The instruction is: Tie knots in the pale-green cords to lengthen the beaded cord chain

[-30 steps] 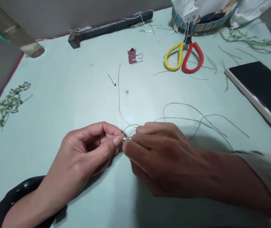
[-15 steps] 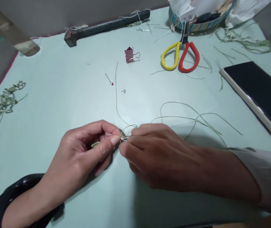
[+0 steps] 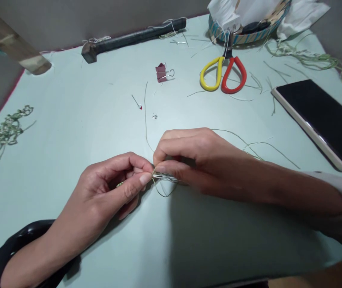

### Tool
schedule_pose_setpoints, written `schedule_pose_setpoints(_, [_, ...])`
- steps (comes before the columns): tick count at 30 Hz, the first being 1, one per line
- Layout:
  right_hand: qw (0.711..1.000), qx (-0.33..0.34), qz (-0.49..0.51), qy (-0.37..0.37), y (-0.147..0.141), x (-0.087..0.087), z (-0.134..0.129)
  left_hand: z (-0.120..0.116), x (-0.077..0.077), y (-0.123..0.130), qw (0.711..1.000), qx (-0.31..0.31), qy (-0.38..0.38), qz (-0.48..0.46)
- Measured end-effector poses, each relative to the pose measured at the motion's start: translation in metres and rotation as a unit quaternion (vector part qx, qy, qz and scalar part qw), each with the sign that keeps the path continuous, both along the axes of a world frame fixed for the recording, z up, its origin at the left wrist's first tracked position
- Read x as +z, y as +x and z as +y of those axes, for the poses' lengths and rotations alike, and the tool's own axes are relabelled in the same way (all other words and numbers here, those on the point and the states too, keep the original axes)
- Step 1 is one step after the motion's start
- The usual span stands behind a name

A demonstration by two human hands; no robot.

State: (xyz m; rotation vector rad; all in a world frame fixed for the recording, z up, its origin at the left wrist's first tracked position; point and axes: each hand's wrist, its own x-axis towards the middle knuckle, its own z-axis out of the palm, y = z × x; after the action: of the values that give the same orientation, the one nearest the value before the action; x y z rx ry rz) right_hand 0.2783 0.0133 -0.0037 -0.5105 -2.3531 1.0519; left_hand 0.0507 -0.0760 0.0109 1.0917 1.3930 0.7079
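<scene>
My left hand (image 3: 111,190) pinches a small knotted green-and-white cord piece (image 3: 119,184) between thumb and forefinger; most of it is hidden in the palm. From those fingertips a bundle of white and green threads (image 3: 166,177) runs rightward under my right hand (image 3: 195,160). The right thumb and forefinger are closed together at the thread bundle, close by the left fingertips. One thread loop (image 3: 165,196) hangs below the bundle. A long green thread (image 3: 146,120) stretches away up the table, and more loose thread ends (image 3: 273,146) trail out to the right.
Around the pale table (image 3: 93,112) lie a maroon binder clip (image 3: 161,73), yellow-and-red scissors (image 3: 223,76), a red-tipped pin (image 3: 137,102), a small clear piece (image 3: 155,117), a phone (image 3: 323,120), a knotted green cord (image 3: 7,134), a dark bar (image 3: 135,39) and a basket (image 3: 249,38).
My right hand has lifted and turned, its thumb and forefinger now pinching at the left fingertips. A thread loop now shows below the bundle. The left hand keeps its pinch.
</scene>
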Motion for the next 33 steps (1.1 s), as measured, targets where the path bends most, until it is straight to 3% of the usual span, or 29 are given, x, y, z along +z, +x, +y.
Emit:
schedule_pose_setpoints(8, [0.999,0.003,-0.008,-0.041,-0.003,0.0,-0.008,0.002,-0.004,-0.001,0.999,0.011,0.002,-0.038])
schedule_pose_setpoints(14, [0.999,-0.03,0.016,0.016,-0.007,0.0,-0.016,-0.001,-0.004,-0.004,1.0,0.003,-0.005,-0.001])
schedule_pose_setpoints(21, [0.998,-0.052,0.041,0.01,-0.011,-0.006,-0.018,0.005,0.005,0.002,0.993,-0.016,0.08,0.08])
schedule_pose_setpoints(24, [0.998,-0.046,0.042,-0.028,-0.012,-0.009,-0.011,0.007,0.006,0.006,0.994,-0.015,0.072,0.078])
schedule_pose_setpoints(28, [0.994,-0.033,0.009,-0.1,-0.008,0.0,-0.004,0.005,0.002,0.01,0.999,0.028,0.029,0.015])
schedule_pose_setpoints(33, [0.992,-0.03,-0.015,-0.118,-0.004,0.009,-0.008,-0.001,0.001,0.013,0.981,0.056,0.154,0.103])
